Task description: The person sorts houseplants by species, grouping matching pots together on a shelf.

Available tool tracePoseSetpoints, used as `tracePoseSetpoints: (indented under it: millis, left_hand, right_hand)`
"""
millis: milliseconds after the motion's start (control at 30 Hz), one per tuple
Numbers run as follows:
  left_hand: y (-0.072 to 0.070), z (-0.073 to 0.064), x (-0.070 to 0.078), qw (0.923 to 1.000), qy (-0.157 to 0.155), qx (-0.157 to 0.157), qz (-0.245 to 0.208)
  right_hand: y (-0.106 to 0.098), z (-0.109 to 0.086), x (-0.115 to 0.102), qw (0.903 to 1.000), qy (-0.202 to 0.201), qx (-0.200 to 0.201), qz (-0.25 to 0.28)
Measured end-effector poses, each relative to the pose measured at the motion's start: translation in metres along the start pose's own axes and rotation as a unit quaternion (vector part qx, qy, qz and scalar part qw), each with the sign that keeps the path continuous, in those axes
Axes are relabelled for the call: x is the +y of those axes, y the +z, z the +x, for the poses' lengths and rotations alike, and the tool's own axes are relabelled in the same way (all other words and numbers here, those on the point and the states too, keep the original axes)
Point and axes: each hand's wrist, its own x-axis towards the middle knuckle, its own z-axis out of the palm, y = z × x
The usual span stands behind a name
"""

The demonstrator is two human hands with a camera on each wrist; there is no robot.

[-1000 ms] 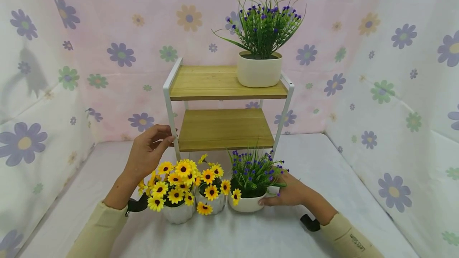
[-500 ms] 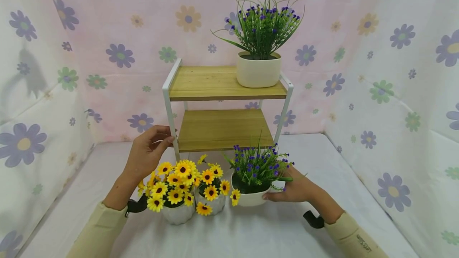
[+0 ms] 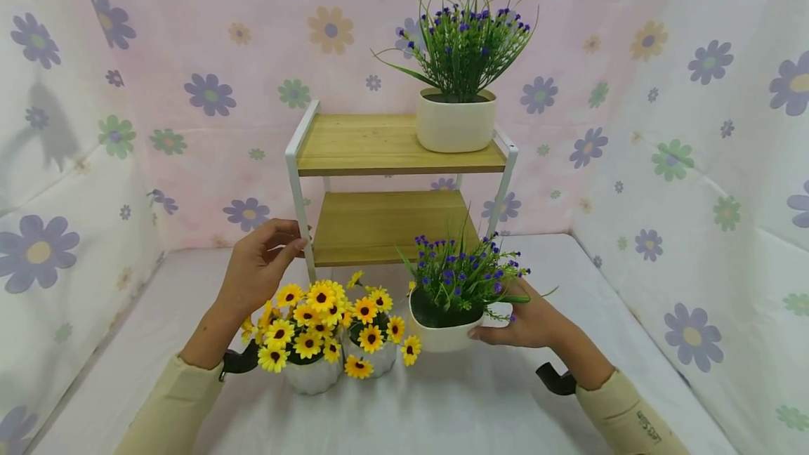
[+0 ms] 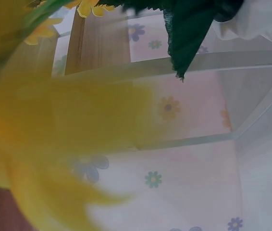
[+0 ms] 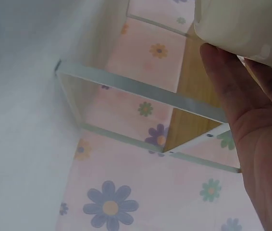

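My right hand (image 3: 527, 318) grips the right side of a white oval flowerpot (image 3: 445, 339) planted with grass and small purple flowers (image 3: 451, 276). The pot is tilted and raised above the table, in front of the lower board. In the right wrist view, the fingers (image 5: 222, 72) lie against the white flowerpot (image 5: 246, 24). At left, my left hand (image 3: 253, 272) pinches the front left post of a two-tier shelf (image 3: 300, 209), level with its lower board (image 3: 385, 223). Blurred yellow petals (image 4: 78, 115) cover much of the left wrist view.
Two pots of yellow flowers, a left one (image 3: 312, 374) and a right one (image 3: 379, 357), stand before the shelf, close to the raised pot. A second purple-flowered pot (image 3: 455, 125) sits at the right of the top board (image 3: 360, 142). Patterned cloth (image 3: 215, 181) walls surround the table.
My right hand has lifted the purple-flowered pot off the table, moving it up and slightly right, and tilting it. My left hand keeps its hold on the shelf post.
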Motion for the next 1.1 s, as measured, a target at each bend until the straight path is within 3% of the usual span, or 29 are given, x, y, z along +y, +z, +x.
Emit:
tracePoseSetpoints:
  millis: [400, 500, 567, 800, 1033, 1100]
  left_hand:
    - [-0.001, 0.000, -0.002, 1.0000, -0.002, -0.001, 0.006]
    - [-0.001, 0.000, -0.003, 1.0000, -0.002, -0.001, 0.006]
    - [-0.001, 0.000, -0.004, 1.0000, -0.002, -0.002, 0.004]
    - [0.000, 0.000, -0.003, 1.0000, -0.002, -0.002, 0.006]
    - [0.000, 0.000, -0.004, 1.0000, -0.003, -0.004, 0.004]
    - [0.000, 0.000, -0.003, 1.0000, -0.004, -0.004, 0.003]
  right_hand:
    - [-0.019, 0.010, -0.026, 0.9994, 0.021, 0.026, 0.008]
    - [-0.025, 0.013, -0.033, 0.9989, 0.003, 0.047, 0.003]
    - [-0.030, 0.017, -0.037, 0.9980, 0.000, 0.058, 0.022]
    - [-0.048, 0.038, -0.051, 0.9884, -0.081, 0.054, 0.116]
    - [-0.068, 0.061, -0.062, 0.9822, -0.139, 0.055, 0.114]
    - [-0.073, 0.069, -0.066, 0.9831, -0.136, 0.059, 0.107]
